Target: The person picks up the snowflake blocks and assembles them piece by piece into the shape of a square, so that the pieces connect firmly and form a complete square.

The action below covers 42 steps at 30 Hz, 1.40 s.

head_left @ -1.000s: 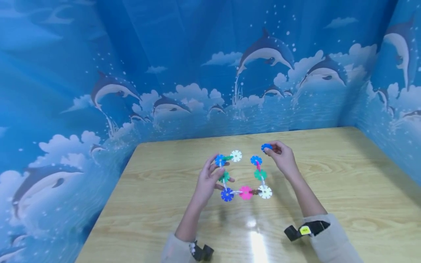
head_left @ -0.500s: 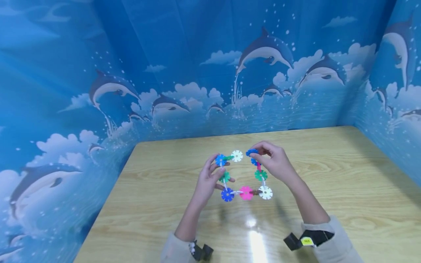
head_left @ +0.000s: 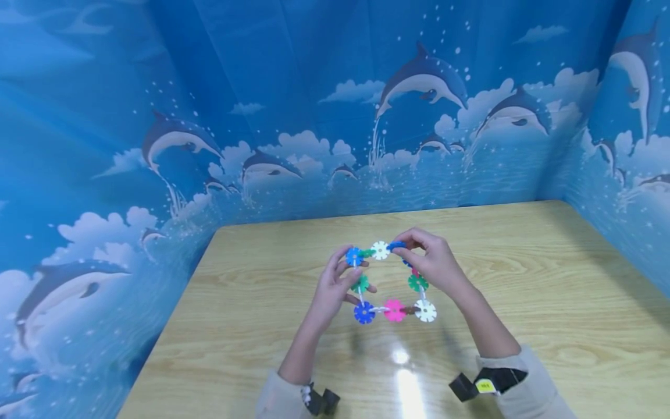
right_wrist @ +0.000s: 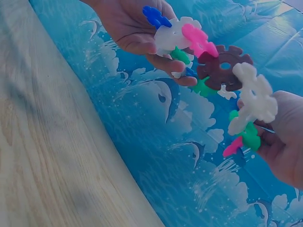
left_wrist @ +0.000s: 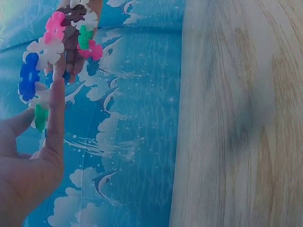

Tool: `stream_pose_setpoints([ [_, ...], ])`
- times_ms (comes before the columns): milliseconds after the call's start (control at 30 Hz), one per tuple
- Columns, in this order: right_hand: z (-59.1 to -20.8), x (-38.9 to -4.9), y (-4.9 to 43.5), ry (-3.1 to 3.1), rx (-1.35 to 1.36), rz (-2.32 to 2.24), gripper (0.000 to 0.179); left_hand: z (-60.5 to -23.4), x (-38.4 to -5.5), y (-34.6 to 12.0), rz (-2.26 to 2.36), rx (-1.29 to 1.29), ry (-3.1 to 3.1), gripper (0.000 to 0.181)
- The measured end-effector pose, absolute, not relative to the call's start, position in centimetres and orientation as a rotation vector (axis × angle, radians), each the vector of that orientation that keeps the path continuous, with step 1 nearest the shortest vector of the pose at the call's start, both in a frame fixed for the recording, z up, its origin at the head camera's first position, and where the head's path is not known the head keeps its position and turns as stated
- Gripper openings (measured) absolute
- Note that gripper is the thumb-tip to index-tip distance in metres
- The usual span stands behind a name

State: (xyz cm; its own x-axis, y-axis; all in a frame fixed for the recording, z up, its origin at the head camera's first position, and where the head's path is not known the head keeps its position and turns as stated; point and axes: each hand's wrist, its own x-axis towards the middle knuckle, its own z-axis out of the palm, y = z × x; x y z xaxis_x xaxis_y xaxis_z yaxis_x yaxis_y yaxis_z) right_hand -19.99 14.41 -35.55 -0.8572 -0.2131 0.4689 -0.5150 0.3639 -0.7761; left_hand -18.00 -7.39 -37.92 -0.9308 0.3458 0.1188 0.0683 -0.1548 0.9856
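Observation:
Snowflake discs slotted together form a squarish frame held above the table, with a pink disc (head_left: 395, 311) at the middle of its near side. My left hand (head_left: 331, 285) grips the left side, its thumb by a green disc (head_left: 361, 284). At the far side, my right hand (head_left: 431, 261) pinches a blue snowflake disc (head_left: 396, 245) edge-on, right at the rim of a white disc (head_left: 380, 250). My right fingers partly hide the far right corner. In the right wrist view a brown disc (right_wrist: 225, 66) links the pink one and a white one (right_wrist: 255, 92).
The wooden table (head_left: 251, 349) spreads below both hands, with a light reflection near its front. A blue dolphin-printed curtain (head_left: 314, 116) stands behind it and along both sides. Each sleeve cuff carries a black wrist camera (head_left: 463, 387).
My right hand has moved left with the blue disc, from beyond the far right corner to the white disc's rim. My left hand has stayed nearly still, the frame shifting slightly right.

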Motion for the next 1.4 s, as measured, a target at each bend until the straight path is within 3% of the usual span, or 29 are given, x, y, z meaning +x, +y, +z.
stream_pose_setpoints([
  [167,-35.9,-20.1,14.1,-2.313,0.634,1.498,0.006,-38.1,-17.8,-7.3,2.126,0.501,1.938,0.054],
  [400,-36.1,-19.8,13.4,-2.314,0.711,1.451,0.006,-38.1,-17.7,-6.9,2.088,0.496,2.044,0.037],
  [667,-36.0,-19.5,13.0,-2.275,0.734,1.404,0.012,-38.1,-17.7,-7.0,2.093,0.531,2.078,0.034],
  [967,-33.0,-17.4,12.3,-2.237,0.771,1.361,0.012,-36.2,-16.6,-6.6,2.048,0.541,2.118,0.036],
  [1400,-33.1,-17.4,11.9,-2.159,0.829,1.345,0.016,-35.7,-15.9,-6.4,1.94,0.545,2.313,0.025],
])
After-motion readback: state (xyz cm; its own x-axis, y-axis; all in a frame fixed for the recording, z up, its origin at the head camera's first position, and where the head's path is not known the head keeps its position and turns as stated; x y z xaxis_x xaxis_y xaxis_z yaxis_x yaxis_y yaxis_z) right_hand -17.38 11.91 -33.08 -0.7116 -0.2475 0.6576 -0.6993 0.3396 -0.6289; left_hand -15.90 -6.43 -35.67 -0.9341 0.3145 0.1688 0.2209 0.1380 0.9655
